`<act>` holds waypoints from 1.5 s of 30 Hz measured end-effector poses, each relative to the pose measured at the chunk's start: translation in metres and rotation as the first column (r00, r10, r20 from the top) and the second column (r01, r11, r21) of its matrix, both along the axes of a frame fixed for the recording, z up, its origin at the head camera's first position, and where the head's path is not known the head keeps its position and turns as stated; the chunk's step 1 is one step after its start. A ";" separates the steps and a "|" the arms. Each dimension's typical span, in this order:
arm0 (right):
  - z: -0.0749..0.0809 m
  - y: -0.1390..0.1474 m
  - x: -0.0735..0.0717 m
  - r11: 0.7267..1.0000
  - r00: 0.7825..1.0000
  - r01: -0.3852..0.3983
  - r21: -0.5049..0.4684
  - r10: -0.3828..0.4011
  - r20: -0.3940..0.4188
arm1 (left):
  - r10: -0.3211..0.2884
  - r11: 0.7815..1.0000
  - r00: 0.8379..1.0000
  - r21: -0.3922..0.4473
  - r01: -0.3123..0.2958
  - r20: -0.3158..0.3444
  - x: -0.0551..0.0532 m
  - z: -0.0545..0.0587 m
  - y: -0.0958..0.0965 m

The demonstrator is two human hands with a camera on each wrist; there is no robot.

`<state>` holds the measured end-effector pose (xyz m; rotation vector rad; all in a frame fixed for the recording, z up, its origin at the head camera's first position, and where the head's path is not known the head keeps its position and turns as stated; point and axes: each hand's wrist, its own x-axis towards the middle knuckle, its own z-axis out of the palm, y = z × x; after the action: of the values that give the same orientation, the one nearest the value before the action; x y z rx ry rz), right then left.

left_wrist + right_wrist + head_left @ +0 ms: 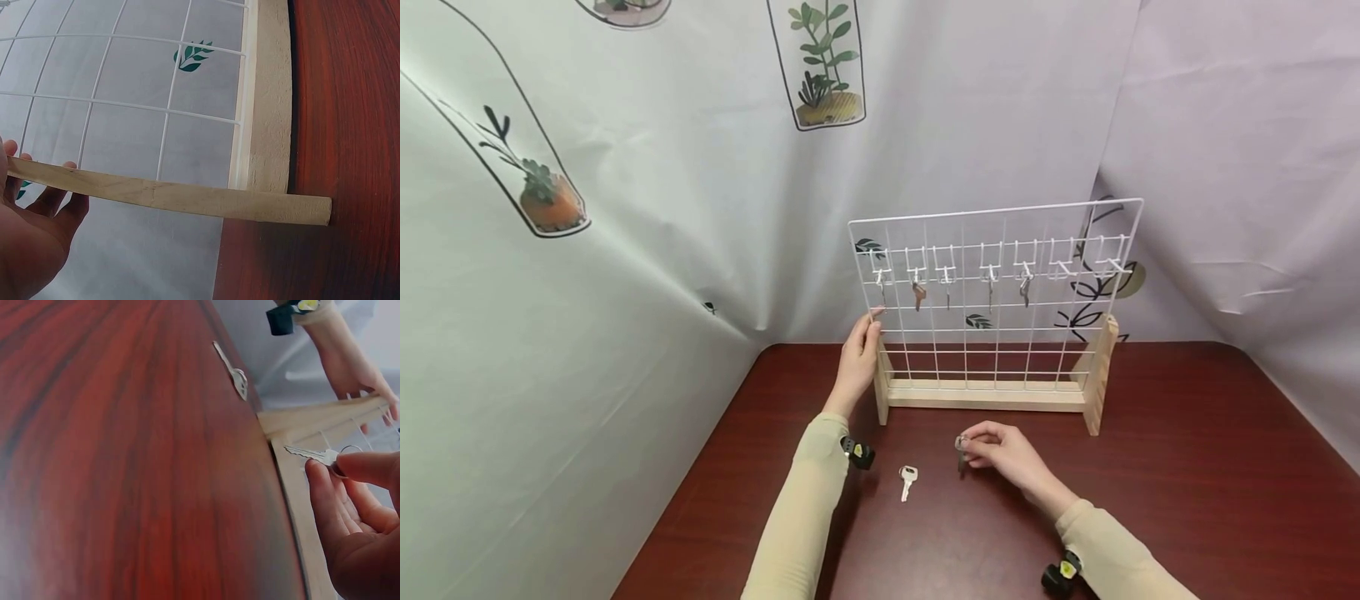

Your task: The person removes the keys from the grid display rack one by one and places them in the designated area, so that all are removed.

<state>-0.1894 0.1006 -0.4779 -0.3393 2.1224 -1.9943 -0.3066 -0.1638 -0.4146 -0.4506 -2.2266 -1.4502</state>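
Observation:
Between thumb and fingertips my right hand (1011,454) pinches a small silver key (315,454) with a ring, held just above the table in front of the rack. The key's toothed blade sticks out free of the fingers. My left hand (859,357) grips the left wooden upright (144,192) of a white wire grid rack (985,397), fingers wrapped behind it. A second silver key (908,482) with a ring lies flat on the table, left of the right hand. Several keys, one of them a copper-coloured key (919,295), hang from the rack's hooks.
Two hooks at the rack's right, including the end hook (1109,265), carry no key. The dark red wooden table (1187,433) extends under everything. A pale curtain (700,167) with printed plants hangs behind and to the left.

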 end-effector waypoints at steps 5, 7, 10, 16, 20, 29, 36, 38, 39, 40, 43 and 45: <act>-0.003 -0.010 -0.001 0.998 0.998 -0.056 -0.010 0.056 0.012 | 0.000 1.000 1.000 -0.005 0.000 -0.008 0.000 0.000 0.001; -0.004 -0.014 -0.001 0.998 0.998 -0.063 -0.008 0.063 0.014 | -0.006 1.000 1.000 -0.008 0.006 -0.013 -0.001 0.001 0.001; -0.005 -0.020 -0.002 0.997 0.997 -0.072 0.004 0.072 0.007 | -0.006 1.000 1.000 -0.011 0.006 -0.010 -0.001 0.001 0.002; -0.006 -0.033 -0.001 0.994 0.995 -0.103 0.031 0.103 -0.008 | 0.013 1.000 1.000 0.006 -0.013 0.005 0.001 0.000 0.001; -0.009 -0.038 -0.001 0.995 0.996 -0.093 0.040 0.093 -0.003 | 0.005 1.000 1.000 0.009 -0.005 0.002 0.001 -0.001 0.000; -0.014 -0.045 -0.002 0.991 0.994 -0.109 0.078 0.110 -0.002 | 0.014 1.000 1.000 0.014 -0.014 0.010 0.002 0.000 0.001; -0.011 -0.045 -0.001 0.971 0.991 -0.095 0.220 0.114 -0.074 | 0.013 0.999 1.000 0.038 -0.014 0.020 0.001 0.000 0.006; -0.010 -0.046 -0.001 0.966 0.989 -0.095 0.240 0.118 -0.084 | 0.008 0.999 1.000 0.050 -0.009 0.014 0.001 -0.001 0.005; -0.010 -0.046 -0.001 0.965 0.989 -0.094 0.245 0.118 -0.086 | 0.007 0.999 1.000 0.052 -0.008 0.012 0.001 -0.001 0.004; -0.010 -0.047 -0.002 0.964 0.990 -0.091 0.250 0.116 -0.086 | 0.004 0.999 1.000 0.053 -0.004 0.010 0.001 -0.002 0.004; -0.010 -0.048 -0.003 0.958 0.991 -0.077 0.275 0.104 -0.085 | 0.000 0.999 1.000 0.051 0.000 0.010 0.001 -0.003 0.002; -0.011 -0.049 -0.005 0.953 0.991 -0.067 0.297 0.097 -0.087 | 0.003 0.999 1.000 0.044 -0.003 0.015 0.001 -0.003 0.002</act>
<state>-0.1942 0.0512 -0.4890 -0.4754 2.3809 -1.6167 -0.3056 -0.1622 -0.4171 -0.4230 -2.2015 -1.5032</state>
